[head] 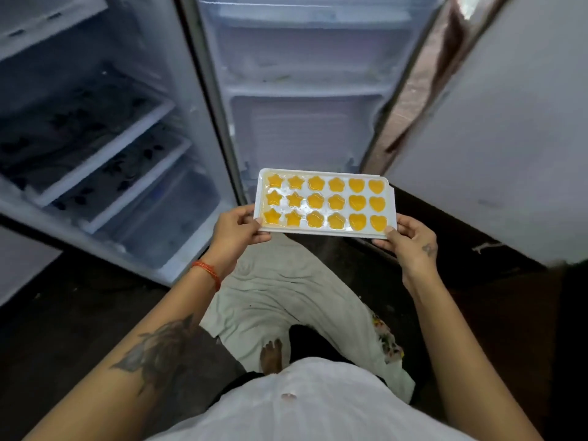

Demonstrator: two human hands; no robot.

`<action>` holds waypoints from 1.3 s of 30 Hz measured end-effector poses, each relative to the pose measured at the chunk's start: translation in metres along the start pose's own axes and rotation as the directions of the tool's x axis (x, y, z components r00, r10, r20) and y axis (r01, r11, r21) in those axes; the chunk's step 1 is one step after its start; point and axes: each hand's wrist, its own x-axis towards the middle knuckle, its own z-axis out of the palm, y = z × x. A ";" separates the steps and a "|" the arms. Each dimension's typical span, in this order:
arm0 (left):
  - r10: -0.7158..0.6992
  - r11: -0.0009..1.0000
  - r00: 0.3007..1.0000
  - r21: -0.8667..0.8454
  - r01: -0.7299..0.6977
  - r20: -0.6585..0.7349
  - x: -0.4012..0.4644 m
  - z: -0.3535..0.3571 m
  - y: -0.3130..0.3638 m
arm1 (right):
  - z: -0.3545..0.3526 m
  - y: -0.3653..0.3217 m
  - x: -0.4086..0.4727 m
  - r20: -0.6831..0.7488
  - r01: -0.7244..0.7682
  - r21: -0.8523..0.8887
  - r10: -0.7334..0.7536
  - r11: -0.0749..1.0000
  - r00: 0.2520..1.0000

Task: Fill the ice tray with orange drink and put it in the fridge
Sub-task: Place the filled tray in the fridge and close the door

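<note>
left hand [237, 229], right hand [410, 241]: clamped on ice tray [324, 230] ends | orange drink [358, 202]: fills moulds | writing: unreadable

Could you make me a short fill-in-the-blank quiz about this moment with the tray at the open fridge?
1. The ice tray is held by ____ hands, the left hand and the right hand, one at each short end.
2. The tray's moulds are filled with an ____ coloured drink.
3. The two columns of moulds nearest the left hand are shaped like ____.
4. The fridge door in front of the person stands ____.

Missing words: two; orange; stars; open
</note>
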 end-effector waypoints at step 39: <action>-0.069 0.891 0.609 -0.323 -0.318 -0.791 0.049 -0.260 0.104 | 0.429 -0.204 0.059 0.873 0.211 0.096 -0.184 0.973 0.452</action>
